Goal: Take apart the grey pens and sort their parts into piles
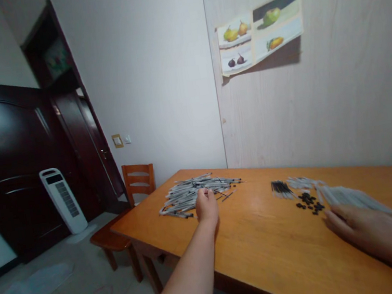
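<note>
My left hand is at the right front edge of a heap of grey, pen-like sticks with dark tips. Its fingers are closed in a pinch, and what they hold is hidden. A thin black stick shows just beside the fingertips; whether it is gripped or lying there I cannot tell. At the right, my right hand lies low over the near side of a row of clear pen barrels. It is slightly blurred, with most fingers hidden. Small black caps are scattered left of it.
Thin black-and-clear refills and short clear pieces lie behind the caps on the wooden table. A wooden chair stands at the table's left end, with a white tower fan beyond. The wall rises behind the table.
</note>
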A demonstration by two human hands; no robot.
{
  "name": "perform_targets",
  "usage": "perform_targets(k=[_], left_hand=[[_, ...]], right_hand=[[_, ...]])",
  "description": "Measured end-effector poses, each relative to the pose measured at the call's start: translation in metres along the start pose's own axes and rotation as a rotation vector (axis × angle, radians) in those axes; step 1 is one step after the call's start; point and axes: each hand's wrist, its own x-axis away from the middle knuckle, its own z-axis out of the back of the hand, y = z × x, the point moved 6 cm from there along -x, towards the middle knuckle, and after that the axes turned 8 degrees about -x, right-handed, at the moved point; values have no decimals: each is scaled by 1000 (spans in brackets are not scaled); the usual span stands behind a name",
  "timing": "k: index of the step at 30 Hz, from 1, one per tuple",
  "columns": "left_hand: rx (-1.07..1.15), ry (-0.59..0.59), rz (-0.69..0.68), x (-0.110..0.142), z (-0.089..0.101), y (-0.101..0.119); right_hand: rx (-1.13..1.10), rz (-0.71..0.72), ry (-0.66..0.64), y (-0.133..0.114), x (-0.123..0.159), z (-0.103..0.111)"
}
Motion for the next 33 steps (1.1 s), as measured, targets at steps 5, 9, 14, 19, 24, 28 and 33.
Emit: perform_targets(k=[5,9,14,19,24,28,33], left_hand=[[-278,23,-87,-25,28,-14],[-478,37,-106,-42,43,-21],[-656,57,-100,-61,55,-31],[-762,46,-119,-74,58,-40],[-828,10,-146,-84,55,-46],[-870,-25,-160,-90,50,-51],[-906,-47,-158,-92,44,-59]], right_hand=[[10,52,-213,-70,-3,-38],[-65,60,-171,-131,-7,-61],[-154,83,-214,-159,-5,-81],[-155,66,-214,-130,2,-81],[-183,47,-157,-120,3,-79],[-202,65,-179,-125,3,-82],[-223,61,-146,-125,2,-80]])
